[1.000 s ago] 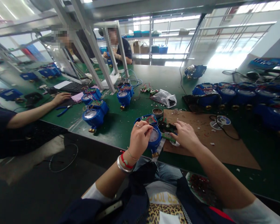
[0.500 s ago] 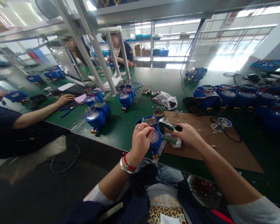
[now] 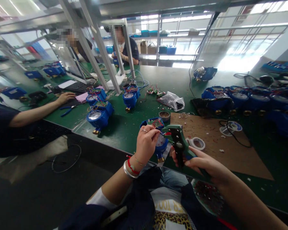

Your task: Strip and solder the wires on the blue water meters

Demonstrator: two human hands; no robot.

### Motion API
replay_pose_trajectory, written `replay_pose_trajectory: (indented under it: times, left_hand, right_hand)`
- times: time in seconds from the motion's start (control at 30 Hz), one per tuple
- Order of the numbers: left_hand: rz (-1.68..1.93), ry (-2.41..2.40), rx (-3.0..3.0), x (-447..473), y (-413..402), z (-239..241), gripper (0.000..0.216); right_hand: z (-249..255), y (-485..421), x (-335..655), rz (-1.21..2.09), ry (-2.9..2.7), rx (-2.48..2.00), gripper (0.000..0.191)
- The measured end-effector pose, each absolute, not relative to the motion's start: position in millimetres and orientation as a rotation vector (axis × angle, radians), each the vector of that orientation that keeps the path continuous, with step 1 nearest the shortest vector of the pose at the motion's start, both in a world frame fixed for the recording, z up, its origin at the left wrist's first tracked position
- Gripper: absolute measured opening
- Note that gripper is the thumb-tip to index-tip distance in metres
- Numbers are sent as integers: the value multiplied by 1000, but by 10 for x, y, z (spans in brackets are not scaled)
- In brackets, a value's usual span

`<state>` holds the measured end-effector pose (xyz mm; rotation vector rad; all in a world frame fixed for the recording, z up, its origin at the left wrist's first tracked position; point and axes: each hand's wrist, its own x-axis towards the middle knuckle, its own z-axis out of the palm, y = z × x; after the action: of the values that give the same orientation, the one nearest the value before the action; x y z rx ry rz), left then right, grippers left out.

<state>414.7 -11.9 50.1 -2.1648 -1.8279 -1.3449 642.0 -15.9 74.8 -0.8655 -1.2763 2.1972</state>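
Note:
My right hand (image 3: 204,163) grips the handles of a green and black wire stripper (image 3: 179,143), held above the front edge of the table. The stripper's jaws point left, close to the fingertips of my left hand (image 3: 147,140). That hand is closed in a pinch on a thin wire, mostly hidden by the fingers. Below both hands stands a blue water meter (image 3: 160,145) with a round dial and a brass fitting toward me. Its opened rear housing shows a green circuit board (image 3: 156,123) with red wires. My left hand covers part of the meter.
A cardboard sheet (image 3: 240,159) carries a tape roll (image 3: 198,143) and a solder spool (image 3: 231,127). Behind are a small round tin (image 3: 164,115) and a plastic bag (image 3: 171,100). More blue meters (image 3: 96,116) stand left and right. A co-worker's arm (image 3: 43,110) rests at left.
My right hand has taken up the wire stripper from the cardboard and brought it left to my left fingertips, uncovering the tape roll. My left hand stays pinched over the meter.

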Motion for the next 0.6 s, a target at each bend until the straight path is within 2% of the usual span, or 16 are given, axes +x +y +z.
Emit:
replay_pose_trajectory:
  times: [0.2, 0.6]
  left_hand:
    - [-1370, -1837, -2162, 4143, -118, 499, 12]
    - [-1436, -1876, -2162, 4136, -127, 493, 11]
  right_hand:
    - [674, -132, 6297, 2230, -1158, -893, 31]
    - [660, -147, 6275, 2222, -1146, -917, 31]
